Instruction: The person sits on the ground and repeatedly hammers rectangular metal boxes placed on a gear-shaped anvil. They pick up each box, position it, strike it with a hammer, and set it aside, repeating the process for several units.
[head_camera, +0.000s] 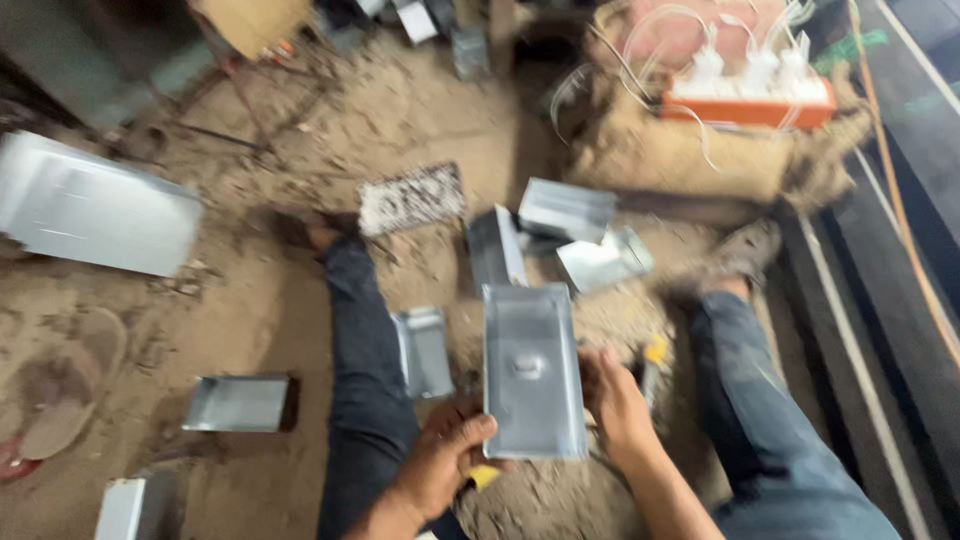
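Note:
I sit on a dirt floor with both legs stretched out. Both hands hold a shallow rectangular metal tray (530, 365) between my knees, its open side facing me, with a round dimple in its middle. My left hand (445, 455) grips the tray's lower left edge. My right hand (612, 405) grips its right edge. A yellow object (483, 477) peeks out under my left hand. The frame is motion-blurred.
Several similar metal trays lie around: one by my left leg (424, 350), one further left (238, 403), a few ahead (566, 210). A large bent metal sheet (90, 205) lies at far left. An orange power strip (750, 105) with white plugs rests on sacking. A yellow-handled tool (652, 355) lies by my right hand.

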